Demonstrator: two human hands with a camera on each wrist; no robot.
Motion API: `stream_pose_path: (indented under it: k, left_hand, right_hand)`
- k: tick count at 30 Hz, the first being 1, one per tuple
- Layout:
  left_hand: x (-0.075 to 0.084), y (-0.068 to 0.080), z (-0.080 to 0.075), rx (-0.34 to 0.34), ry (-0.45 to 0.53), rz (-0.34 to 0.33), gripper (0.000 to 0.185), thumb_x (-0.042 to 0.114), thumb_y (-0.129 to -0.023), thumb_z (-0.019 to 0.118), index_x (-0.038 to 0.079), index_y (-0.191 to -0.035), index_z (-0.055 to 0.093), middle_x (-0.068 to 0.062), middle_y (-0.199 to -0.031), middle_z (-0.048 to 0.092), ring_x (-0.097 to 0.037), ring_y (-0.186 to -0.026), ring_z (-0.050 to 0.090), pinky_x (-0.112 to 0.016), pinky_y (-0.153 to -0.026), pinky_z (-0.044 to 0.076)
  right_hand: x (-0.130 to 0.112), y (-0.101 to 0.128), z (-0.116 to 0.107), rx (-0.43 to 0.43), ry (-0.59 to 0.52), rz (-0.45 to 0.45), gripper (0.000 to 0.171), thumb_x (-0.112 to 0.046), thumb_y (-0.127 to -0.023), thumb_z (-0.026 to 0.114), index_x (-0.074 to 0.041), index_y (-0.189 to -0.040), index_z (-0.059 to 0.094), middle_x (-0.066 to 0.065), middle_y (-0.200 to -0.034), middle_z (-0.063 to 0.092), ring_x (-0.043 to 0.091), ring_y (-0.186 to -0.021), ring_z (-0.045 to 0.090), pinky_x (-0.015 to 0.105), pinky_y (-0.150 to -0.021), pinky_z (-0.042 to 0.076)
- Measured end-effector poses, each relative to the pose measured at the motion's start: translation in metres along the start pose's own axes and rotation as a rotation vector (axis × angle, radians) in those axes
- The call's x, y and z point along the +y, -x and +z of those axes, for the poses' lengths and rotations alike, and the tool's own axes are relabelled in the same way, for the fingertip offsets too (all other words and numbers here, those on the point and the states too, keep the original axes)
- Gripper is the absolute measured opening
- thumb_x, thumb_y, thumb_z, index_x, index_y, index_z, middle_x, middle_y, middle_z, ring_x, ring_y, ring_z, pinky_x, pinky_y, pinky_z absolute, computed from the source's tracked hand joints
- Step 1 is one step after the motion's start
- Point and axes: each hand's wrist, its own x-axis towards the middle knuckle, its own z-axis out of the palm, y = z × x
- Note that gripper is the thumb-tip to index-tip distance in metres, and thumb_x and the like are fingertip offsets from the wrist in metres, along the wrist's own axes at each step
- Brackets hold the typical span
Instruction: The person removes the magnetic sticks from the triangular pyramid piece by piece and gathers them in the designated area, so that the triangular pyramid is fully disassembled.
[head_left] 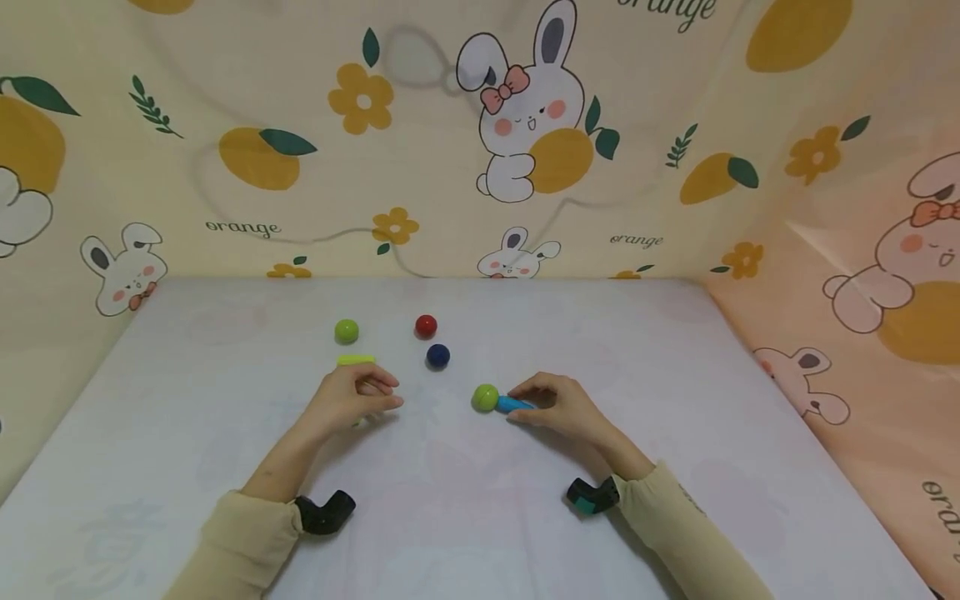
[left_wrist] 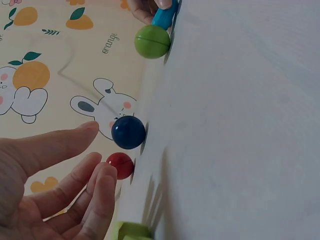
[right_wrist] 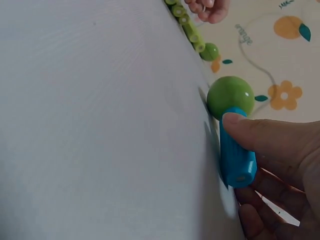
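Nearest, the right hand (head_left: 564, 408) pinches a blue peg (head_left: 514, 405) lying flat on the white table (head_left: 675, 467), long axis left-right, its end touching a green ball (head_left: 485, 397). The left hand (head_left: 352, 398) rests loosely curled; what it holds is unclear.

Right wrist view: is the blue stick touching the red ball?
No. The blue stick under the right hand meets a green ball at its end, not a red one.
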Motion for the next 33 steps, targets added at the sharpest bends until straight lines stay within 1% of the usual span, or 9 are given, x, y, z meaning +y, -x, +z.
stream_pose_path:
  k: [2,5,10,14,19,23,25,29,33]
  left_hand:
    - [0.001,-0.001,0.002,-0.004,0.005,-0.003,0.031,0.016,-0.080,0.076,-0.002,-0.103,0.066,-0.007,-0.087,0.067,-0.011,-0.069,0.059,-0.023,-0.063,0.048]
    - [0.001,-0.002,0.006,-0.009,0.018,-0.005,0.031,0.015,-0.079,0.077,-0.002,-0.102,0.066,-0.007,-0.086,0.067,-0.011,-0.069,0.059,-0.023,-0.063,0.048]
    - [0.001,-0.005,0.013,-0.029,0.032,-0.011,0.031,0.015,-0.079,0.078,-0.002,-0.102,0.066,-0.008,-0.087,0.066,-0.011,-0.070,0.058,-0.023,-0.064,0.048]
    - [0.001,-0.007,0.016,-0.041,0.021,-0.024,0.029,0.015,-0.080,0.077,0.000,-0.102,0.066,-0.007,-0.087,0.066,-0.012,-0.070,0.059,-0.023,-0.064,0.048]
    - [0.004,-0.011,0.019,-0.047,0.007,-0.026,0.028,0.016,-0.080,0.077,0.002,-0.102,0.067,-0.007,-0.088,0.067,-0.013,-0.072,0.059,-0.024,-0.065,0.048]
    - [0.005,-0.013,0.023,-0.054,0.002,-0.031,0.029,0.017,-0.080,0.077,0.003,-0.103,0.067,-0.007,-0.090,0.068,-0.014,-0.076,0.060,-0.024,-0.068,0.049]
    - [0.004,-0.014,0.026,-0.063,0.007,-0.016,0.030,0.016,-0.080,0.077,0.002,-0.104,0.066,-0.008,-0.092,0.068,-0.014,-0.077,0.061,-0.024,-0.069,0.050]
    - [0.002,-0.014,0.033,-0.080,0.027,0.015,0.033,0.014,-0.079,0.077,0.000,-0.106,0.065,-0.012,-0.098,0.069,-0.014,-0.081,0.063,-0.025,-0.071,0.051]
    - [0.002,-0.015,0.037,-0.082,0.028,0.006,0.033,0.014,-0.079,0.077,0.001,-0.107,0.065,-0.012,-0.102,0.069,-0.015,-0.084,0.063,-0.027,-0.075,0.051]
  right_hand:
    - [0.001,0.000,0.000,0.000,-0.012,0.007,0.030,-0.020,-0.077,0.081,-0.011,-0.103,0.071,0.002,-0.100,0.070,0.015,-0.090,0.062,0.027,-0.080,0.051]
    - [0.003,-0.001,0.001,-0.003,-0.024,0.013,0.028,-0.020,-0.078,0.080,-0.011,-0.102,0.071,0.002,-0.098,0.070,0.015,-0.087,0.062,0.025,-0.078,0.050]
    - [0.004,-0.004,0.002,-0.009,-0.028,0.004,0.026,-0.019,-0.080,0.078,-0.010,-0.103,0.071,0.005,-0.097,0.070,0.016,-0.084,0.059,0.025,-0.075,0.049]
    - [0.002,-0.006,0.003,-0.020,-0.037,0.009,0.025,-0.019,-0.081,0.077,-0.011,-0.104,0.071,0.003,-0.098,0.070,0.014,-0.083,0.059,0.024,-0.073,0.048]
    - [-0.003,-0.011,0.006,-0.026,-0.058,0.022,0.025,-0.019,-0.082,0.076,-0.013,-0.105,0.071,0.001,-0.100,0.070,0.013,-0.084,0.061,0.026,-0.075,0.050]
    - [-0.006,-0.016,0.009,-0.029,-0.068,0.016,0.025,-0.020,-0.082,0.076,-0.011,-0.105,0.072,0.003,-0.101,0.071,0.014,-0.084,0.061,0.025,-0.074,0.050]
    - [-0.013,-0.017,0.011,-0.037,-0.076,0.011,0.026,-0.018,-0.083,0.076,-0.008,-0.106,0.071,0.006,-0.101,0.071,0.016,-0.085,0.061,0.024,-0.074,0.049]
    - [-0.015,-0.021,0.016,-0.047,-0.085,-0.004,0.026,-0.016,-0.083,0.075,-0.005,-0.107,0.071,0.010,-0.102,0.071,0.017,-0.087,0.061,0.024,-0.076,0.049]
    - [-0.012,-0.025,0.021,-0.055,-0.082,-0.012,0.025,-0.019,-0.083,0.076,-0.010,-0.106,0.072,0.005,-0.101,0.071,0.014,-0.087,0.061,0.023,-0.078,0.050]
